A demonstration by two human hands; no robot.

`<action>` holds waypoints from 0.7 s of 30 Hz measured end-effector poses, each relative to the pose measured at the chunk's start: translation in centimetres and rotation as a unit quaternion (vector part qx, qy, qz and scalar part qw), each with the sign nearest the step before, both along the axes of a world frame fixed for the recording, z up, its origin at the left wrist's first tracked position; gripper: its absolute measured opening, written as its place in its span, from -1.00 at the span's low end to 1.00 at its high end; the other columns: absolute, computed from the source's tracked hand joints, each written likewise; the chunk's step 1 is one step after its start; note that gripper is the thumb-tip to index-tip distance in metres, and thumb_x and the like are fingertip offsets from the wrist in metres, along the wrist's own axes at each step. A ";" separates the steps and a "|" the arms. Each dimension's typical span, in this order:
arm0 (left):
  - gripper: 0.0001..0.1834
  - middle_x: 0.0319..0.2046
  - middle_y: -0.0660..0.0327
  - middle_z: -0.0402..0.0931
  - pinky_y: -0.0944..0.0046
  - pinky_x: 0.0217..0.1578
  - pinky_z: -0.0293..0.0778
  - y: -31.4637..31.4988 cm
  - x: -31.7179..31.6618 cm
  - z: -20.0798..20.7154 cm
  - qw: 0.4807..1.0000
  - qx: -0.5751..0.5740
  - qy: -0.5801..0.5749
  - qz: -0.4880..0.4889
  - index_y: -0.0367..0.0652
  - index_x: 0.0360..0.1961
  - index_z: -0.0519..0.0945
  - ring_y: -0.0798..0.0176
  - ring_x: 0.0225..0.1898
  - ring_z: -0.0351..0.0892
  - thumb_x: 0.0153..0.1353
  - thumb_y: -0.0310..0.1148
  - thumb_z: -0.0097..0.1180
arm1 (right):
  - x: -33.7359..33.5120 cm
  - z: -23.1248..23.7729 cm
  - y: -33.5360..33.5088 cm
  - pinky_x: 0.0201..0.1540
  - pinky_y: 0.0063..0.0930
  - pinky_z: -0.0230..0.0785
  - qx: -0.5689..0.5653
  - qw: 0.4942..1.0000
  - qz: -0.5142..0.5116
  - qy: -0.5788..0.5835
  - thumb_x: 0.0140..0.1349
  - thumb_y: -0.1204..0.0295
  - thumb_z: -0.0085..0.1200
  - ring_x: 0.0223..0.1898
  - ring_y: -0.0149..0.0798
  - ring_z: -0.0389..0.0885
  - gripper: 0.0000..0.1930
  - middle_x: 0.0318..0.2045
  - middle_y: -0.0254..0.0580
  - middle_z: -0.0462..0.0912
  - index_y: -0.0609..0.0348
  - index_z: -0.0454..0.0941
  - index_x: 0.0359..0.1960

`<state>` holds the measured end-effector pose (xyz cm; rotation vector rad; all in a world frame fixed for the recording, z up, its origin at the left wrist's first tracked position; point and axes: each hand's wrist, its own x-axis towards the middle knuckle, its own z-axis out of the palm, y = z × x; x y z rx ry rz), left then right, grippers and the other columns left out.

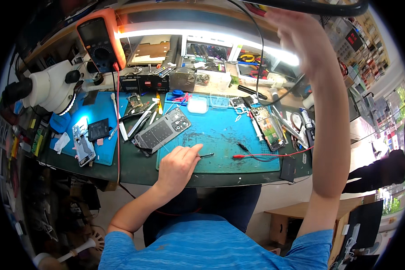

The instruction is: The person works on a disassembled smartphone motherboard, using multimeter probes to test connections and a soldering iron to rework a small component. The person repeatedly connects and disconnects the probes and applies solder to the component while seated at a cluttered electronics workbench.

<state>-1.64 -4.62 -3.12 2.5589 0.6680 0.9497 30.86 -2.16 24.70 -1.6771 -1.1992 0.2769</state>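
My left hand [176, 165] is over the front edge of the blue work mat [211, 130], with thumb and fingers pinched together. A slim dark piece [206, 155] sticks out to the right from the fingertips; its kind is unclear. Just beyond that hand lies a grey phone back cover [164, 130] with a camera cluster at its upper right corner. My right hand [297, 33] is raised high at the top, next to a thick black curved bar [319, 6]; its fingers are blurred and partly hidden. Red and black test leads [238, 156] rest on the mat.
An opened phone [267, 128] with its board showing lies at the mat's right side. Another phone frame [83, 143] and a black battery [98, 130] lie at left, by a white microscope [54, 85]. An orange multimeter [101, 40] stands behind. A bright light strip [202, 33] crosses the back.
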 end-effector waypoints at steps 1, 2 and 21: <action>-0.48 -0.22 0.23 0.76 0.15 -0.22 0.66 0.1 -0.2 0.1 0.999 -0.026 -0.018 -0.005 -0.13 0.26 0.67 0.13 -0.24 0.74 0.26 -0.53 0.44 | -3.5 -1.7 -2.4 -0.27 -0.36 0.52 0.048 0.994 0.053 -0.080 0.42 0.13 0.36 -0.35 -0.29 0.72 -0.67 -0.31 -0.19 0.78 0.04 0.81 0.05; -0.47 -0.23 0.23 0.76 0.16 -0.24 0.67 0.1 -0.5 0.2 0.998 -0.050 -0.035 -0.003 -0.12 0.28 0.67 0.14 -0.26 0.75 0.27 -0.55 0.44 | -5.9 -4.0 -4.6 -0.26 -0.35 0.54 -0.002 0.989 0.080 -0.123 0.43 0.15 0.35 -0.35 -0.27 0.73 -0.70 -0.34 -0.19 0.77 0.07 0.80 -0.01; -0.42 -0.13 0.12 0.80 0.30 -0.05 0.74 -0.6 1.3 3.3 0.952 -0.266 -0.123 -0.083 -0.25 0.38 0.58 0.37 -0.12 0.78 0.35 -0.66 0.38 | -11.7 -23.6 -14.6 -0.20 -0.27 0.61 0.076 0.972 0.121 -0.185 0.28 0.54 0.41 -0.20 -0.10 0.76 -0.90 -0.23 -0.21 0.76 0.13 0.77 -0.20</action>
